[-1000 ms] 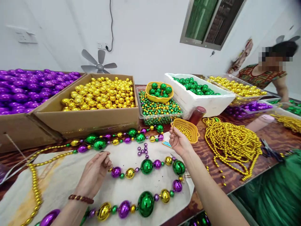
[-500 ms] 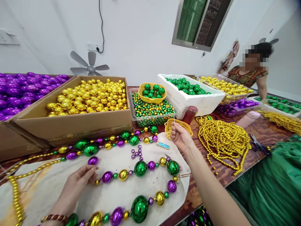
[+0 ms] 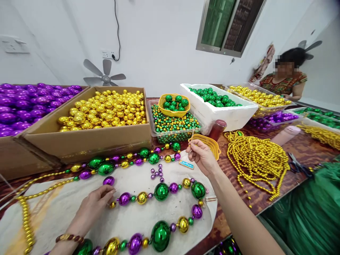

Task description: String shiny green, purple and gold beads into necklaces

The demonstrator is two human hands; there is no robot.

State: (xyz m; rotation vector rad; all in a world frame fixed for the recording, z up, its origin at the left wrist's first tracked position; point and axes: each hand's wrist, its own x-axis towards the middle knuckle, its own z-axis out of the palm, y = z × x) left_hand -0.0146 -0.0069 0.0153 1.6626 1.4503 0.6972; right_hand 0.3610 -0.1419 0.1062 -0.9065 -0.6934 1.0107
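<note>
My left hand (image 3: 97, 202) is pinched closed at the left end of a string of shiny beads (image 3: 161, 191), right by a small gold bead (image 3: 113, 204). Just beyond those fingertips lies a purple ball (image 3: 108, 181). The string, in green, purple and gold, curves round on a pale cloth (image 3: 127, 221). Raised over the cloth's far right part, my right hand (image 3: 201, 154) pinches a long thin needle (image 3: 193, 124), which points upward. Any thread at the needle is too fine to follow. Several small purple beads (image 3: 156, 172) lie loose in the middle.
Behind stand a carton of gold balls (image 3: 90, 140), a clear tub of small beads (image 3: 172, 137) and a white foam box (image 3: 225, 118). A yellow basket (image 3: 215, 147), red-lidded jar (image 3: 217, 130), gold bead strands (image 3: 257, 163) and scissors (image 3: 299, 164) lie right. Another person (image 3: 287, 81) sits far right.
My right hand has come slightly nearer, and the needle has shifted a little within its fingers. My left hand stays by the gold bead. The whole view has drifted slightly.
</note>
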